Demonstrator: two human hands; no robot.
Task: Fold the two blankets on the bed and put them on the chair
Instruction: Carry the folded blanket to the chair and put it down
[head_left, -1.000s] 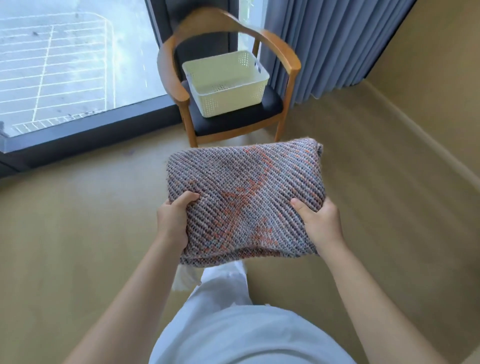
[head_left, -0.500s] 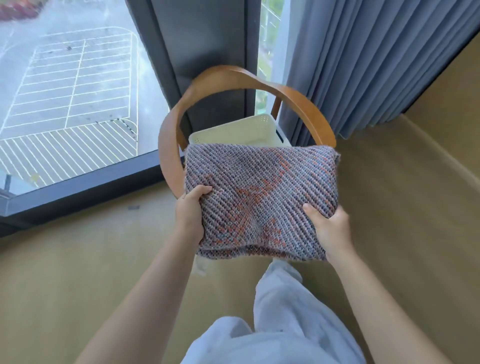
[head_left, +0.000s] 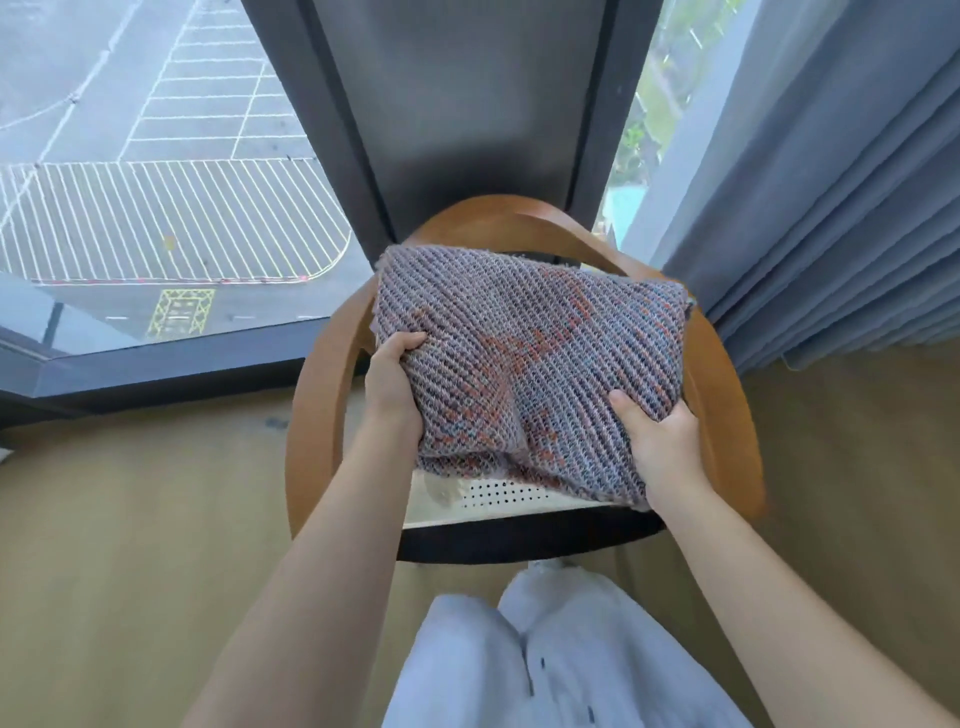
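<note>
The left hand (head_left: 392, 384) gripped the folded blanket (head_left: 524, 332) at its near-left edge, thumb on top & the other fingers hidden beneath. The right hand (head_left: 660, 441) pinched the near-right corner the same way, thumb pressed into the knit. One grip per side, prob. so the folds wouldn't slip apart and the bundle wouldn't sag open. The blanket was held over the chair (head_left: 322, 405), inside the curve of its wooden arms and right above a white perforated basket (head_left: 498, 493) that sat on the dark seat. Couldn't tell whether its underside touched the basket rim. That basket was the main thing in the way. It took up most of the seat, so the blanket would likely have to go on or into it, not on the cushion itself. The arm rail hemmed in both sides, esp. by the left wrist. Only one blanket was in view; the 2nd wasn't visible, nor the bed. Behind the chair stood a dark window post (head_left: 467, 104), w/ glass (head_left: 156, 182) to its left & a grey curtain (head_left: 831, 208) to its right, near the chair's right arm. Tan floor (head_left: 130, 545) lay below, and pale trousers (head_left: 545, 654) showed at the bottom edge.
</note>
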